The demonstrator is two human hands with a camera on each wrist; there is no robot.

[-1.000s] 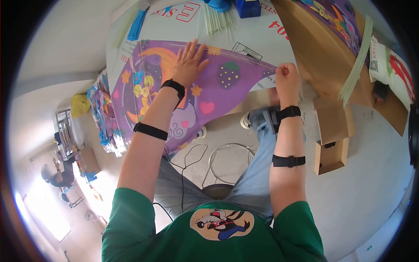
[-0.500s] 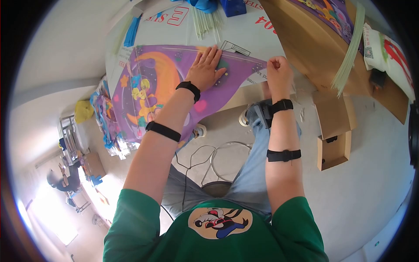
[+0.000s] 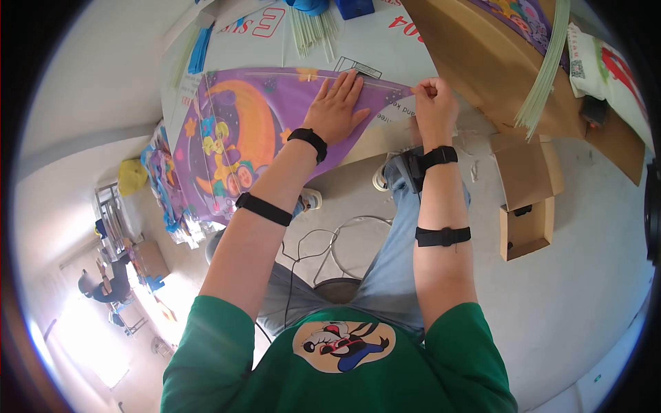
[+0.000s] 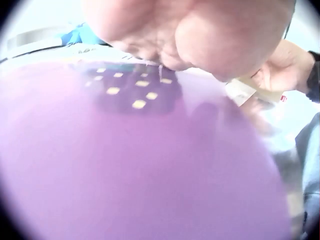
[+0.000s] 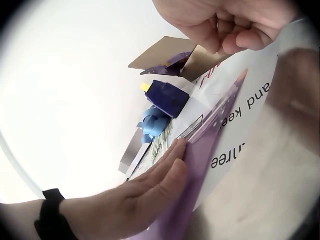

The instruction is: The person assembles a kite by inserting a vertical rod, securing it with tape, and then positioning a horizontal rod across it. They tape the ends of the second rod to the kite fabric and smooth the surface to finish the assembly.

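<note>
A purple printed sheet (image 3: 292, 100) with an orange moon and a thin rod along its far edge lies on the printed board. The left hand (image 3: 334, 113) rests flat on it, fingers straight near that edge. Just beyond the sheet's pointed right corner, the right hand (image 3: 435, 113) has curled fingers, thumb against them. In the right wrist view, the right hand (image 5: 225, 22) is above the orange-tipped corner (image 5: 242, 77), with a gap between; nothing is plainly visible in its fingers. The left wrist view shows the left palm (image 4: 200, 30) over the sheet (image 4: 100, 160).
Pale sticks (image 3: 310, 31), blue strips (image 3: 200, 49) and a dark blue box (image 3: 354, 8) lie at the board's far side. On the right are brown cardboard (image 3: 475, 62), more pale sticks (image 3: 547, 82), a white packet (image 3: 602, 72) and an open carton (image 3: 527, 230) lower down.
The left hand has slid right along the sheet towards its pointed corner. The right hand has stayed by that corner, fingers curled. The head view has shifted slightly.
</note>
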